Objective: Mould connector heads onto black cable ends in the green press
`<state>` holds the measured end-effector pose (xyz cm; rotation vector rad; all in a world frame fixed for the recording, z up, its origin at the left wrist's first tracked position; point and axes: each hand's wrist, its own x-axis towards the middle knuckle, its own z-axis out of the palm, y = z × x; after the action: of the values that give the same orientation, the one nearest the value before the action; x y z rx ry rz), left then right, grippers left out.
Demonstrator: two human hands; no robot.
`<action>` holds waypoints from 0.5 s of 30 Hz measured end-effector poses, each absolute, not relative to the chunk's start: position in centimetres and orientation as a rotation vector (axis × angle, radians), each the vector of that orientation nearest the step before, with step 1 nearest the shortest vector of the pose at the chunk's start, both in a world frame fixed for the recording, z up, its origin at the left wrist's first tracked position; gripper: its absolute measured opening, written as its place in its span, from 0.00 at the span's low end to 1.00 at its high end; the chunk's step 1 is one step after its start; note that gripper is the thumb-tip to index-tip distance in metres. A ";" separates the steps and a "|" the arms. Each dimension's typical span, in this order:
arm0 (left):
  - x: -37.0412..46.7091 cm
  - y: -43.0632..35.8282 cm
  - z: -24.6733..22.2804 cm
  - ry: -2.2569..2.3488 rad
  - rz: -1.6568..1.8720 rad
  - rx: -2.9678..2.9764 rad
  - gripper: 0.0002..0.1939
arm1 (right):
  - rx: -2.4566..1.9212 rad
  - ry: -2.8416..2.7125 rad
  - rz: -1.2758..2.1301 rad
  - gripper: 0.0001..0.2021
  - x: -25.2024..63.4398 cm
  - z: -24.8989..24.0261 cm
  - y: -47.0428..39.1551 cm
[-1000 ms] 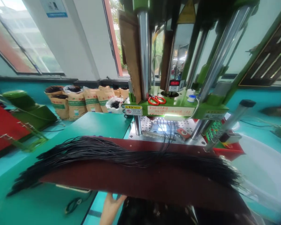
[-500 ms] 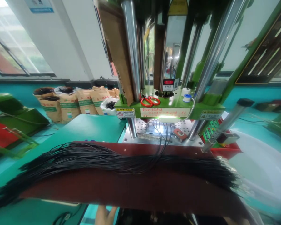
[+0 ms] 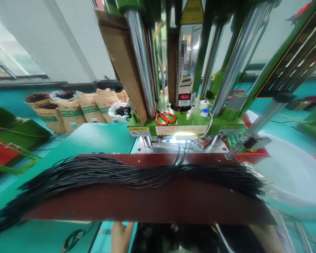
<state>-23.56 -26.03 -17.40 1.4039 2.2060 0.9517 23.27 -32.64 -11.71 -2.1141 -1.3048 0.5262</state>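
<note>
My left hand (image 3: 121,236) is at the bottom of the view, just below the front edge of a dark red board (image 3: 147,207). Its thumb and a finger stand apart, with nothing visible between them; the fingertips meet the board's edge from below. Part of my right hand or forearm (image 3: 270,237) shows blurred under the board's right end, its fingers hidden. Across the board lies a long bundle of thin black cables (image 3: 100,172). A few of these cables lead into the gap under the press's green upper plate (image 3: 160,121).
Red-handled scissors (image 3: 165,118) and a blue-and-white tape roll (image 3: 204,112) lie on the press plate. A lit lamp (image 3: 184,136) is fixed at its front. A white tub (image 3: 292,172) stands right, paper sacks (image 3: 73,114) back left, and a teal table (image 3: 105,138) beside the press.
The press's green upper plate has come down, narrowing the gap above the metal base. The view has shifted a little, so the board and cables appear higher. My left hand stays under the board's edge.
</note>
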 end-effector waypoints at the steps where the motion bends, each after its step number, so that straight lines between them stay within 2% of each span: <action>1: -23.6 -26.1 -17.3 2.203 0.950 1.403 0.18 | -2.117 -1.269 0.528 0.29 23.2 -11.6 -32.6; 7: -23.7 -26.2 -16.9 2.210 0.860 1.381 0.21 | -2.034 -1.047 0.600 0.30 22.4 -10.6 -32.5; 15: -24.4 -25.4 -16.3 2.190 0.813 1.264 0.24 | -2.045 -1.025 0.541 0.22 22.0 -10.3 -32.5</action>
<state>-24.43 -25.38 -16.32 1.2637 2.1903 0.8127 22.04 -32.49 -10.27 -2.0454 -1.0253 0.5409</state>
